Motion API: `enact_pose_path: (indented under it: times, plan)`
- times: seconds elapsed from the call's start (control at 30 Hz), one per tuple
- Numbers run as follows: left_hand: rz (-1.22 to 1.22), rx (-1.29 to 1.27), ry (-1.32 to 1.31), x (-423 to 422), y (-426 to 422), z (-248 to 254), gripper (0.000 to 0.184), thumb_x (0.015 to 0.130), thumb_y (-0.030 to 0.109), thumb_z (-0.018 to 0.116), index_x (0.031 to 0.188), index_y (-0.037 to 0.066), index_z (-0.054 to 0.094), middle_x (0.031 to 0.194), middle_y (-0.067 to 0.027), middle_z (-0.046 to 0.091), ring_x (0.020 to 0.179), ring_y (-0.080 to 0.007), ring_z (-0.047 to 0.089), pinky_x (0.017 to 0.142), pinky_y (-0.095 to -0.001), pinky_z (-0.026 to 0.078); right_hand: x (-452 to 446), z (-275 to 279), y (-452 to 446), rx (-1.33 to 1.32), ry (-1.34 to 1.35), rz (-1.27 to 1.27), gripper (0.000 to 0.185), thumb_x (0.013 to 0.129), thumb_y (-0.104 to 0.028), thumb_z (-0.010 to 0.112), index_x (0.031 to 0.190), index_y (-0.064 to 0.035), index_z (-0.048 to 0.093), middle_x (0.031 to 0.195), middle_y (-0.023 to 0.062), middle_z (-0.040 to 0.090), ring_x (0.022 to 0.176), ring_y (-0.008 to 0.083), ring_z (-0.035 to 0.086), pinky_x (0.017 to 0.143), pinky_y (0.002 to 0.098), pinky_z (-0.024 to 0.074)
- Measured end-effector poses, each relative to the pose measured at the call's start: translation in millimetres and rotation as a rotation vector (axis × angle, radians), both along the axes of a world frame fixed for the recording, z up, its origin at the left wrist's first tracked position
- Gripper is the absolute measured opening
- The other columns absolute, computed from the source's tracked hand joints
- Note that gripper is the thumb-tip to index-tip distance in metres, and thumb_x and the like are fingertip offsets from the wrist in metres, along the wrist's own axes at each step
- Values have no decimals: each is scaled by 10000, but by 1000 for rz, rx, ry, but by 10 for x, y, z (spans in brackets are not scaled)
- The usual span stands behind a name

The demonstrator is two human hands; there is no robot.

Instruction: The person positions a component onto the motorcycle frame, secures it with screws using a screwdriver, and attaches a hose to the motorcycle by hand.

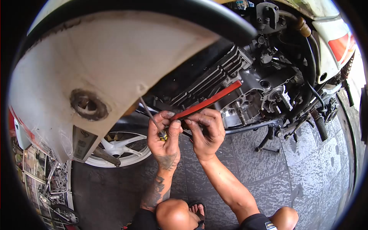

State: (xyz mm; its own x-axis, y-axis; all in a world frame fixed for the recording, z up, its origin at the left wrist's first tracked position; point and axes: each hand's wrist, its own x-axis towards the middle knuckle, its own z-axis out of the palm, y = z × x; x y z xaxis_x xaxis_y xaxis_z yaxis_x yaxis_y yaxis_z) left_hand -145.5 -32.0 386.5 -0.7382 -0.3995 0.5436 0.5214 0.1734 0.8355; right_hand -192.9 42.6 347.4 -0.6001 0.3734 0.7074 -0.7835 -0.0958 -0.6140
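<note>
A long, slightly curved red strip (209, 100) with a dark underside slants up to the right, in front of the engine (264, 82). My right hand (207, 132) is closed on its lower part, thumb and fingers pinching the edge. Beside it, my left hand (165, 134) pinches the strip's lower left end between thumb and forefinger. A screwdriver (150, 115) is tucked in the left palm, its thin shaft pointing up and left and a bit of yellow-and-black handle showing. What lies between the fingertips under the strip is hidden.
A motorcycle's pale front panel (115, 53) fills the upper left, close to my hands. Below it is a white spoked wheel (122, 148). Grey tiles (253, 165) cover the floor. A footpeg (320, 126) juts out at right, and another motorcycle (57, 188) appears lower left.
</note>
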Motion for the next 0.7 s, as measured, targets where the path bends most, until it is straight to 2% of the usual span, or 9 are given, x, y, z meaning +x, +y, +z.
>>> enact_pose_path:
  times: [0.13,0.2,0.27,0.33,0.53,0.6,0.7]
  plan:
    - [31,13,1,-38,19,65,231,891,30,620,1097,-14,525,890,-45,587,706,-74,526,633,-206,451,18,60,-47,-51,-25,31,198,707,67,748,869,-16,671,862,85,595,749,153,600,623,256,498]
    - [33,-27,44,-84,22,70,242,900,78,614,1118,15,529,742,-2,552,590,-20,438,478,-140,275,33,87,-56,-105,-87,56,177,725,68,737,869,-7,668,863,82,594,726,132,592,619,248,494]
    - [19,-39,58,-89,15,76,231,900,56,615,1111,1,541,766,-5,558,669,-55,507,609,-174,405,41,119,-74,-113,-80,62,161,738,66,731,868,-3,665,862,74,589,706,112,580,608,237,483]
    - [4,-12,48,-90,30,99,221,901,44,612,1104,-7,543,774,-6,564,677,-63,519,655,-190,434,26,106,-92,-157,-104,47,158,738,63,734,863,-1,663,856,64,579,689,101,568,593,223,466]
    - [1,-43,71,-94,41,135,169,899,62,629,1033,3,544,810,-25,584,692,-68,537,642,-192,448,98,170,-69,-188,-197,120,158,755,70,722,889,11,663,943,50,505,711,73,527,618,198,446]
    - [185,-302,88,-145,-46,26,167,900,71,633,1025,1,548,806,-33,592,715,-72,555,655,-199,456,87,211,-41,-178,-196,114,147,761,74,717,883,20,657,940,52,509,711,76,526,632,200,456]
    - [216,-351,110,-179,-73,-55,165,909,60,616,1032,1,523,794,-39,599,739,-81,575,682,-211,466,89,251,-55,-207,-191,149,124,780,72,706,883,32,650,980,54,501,732,72,544,639,187,459]
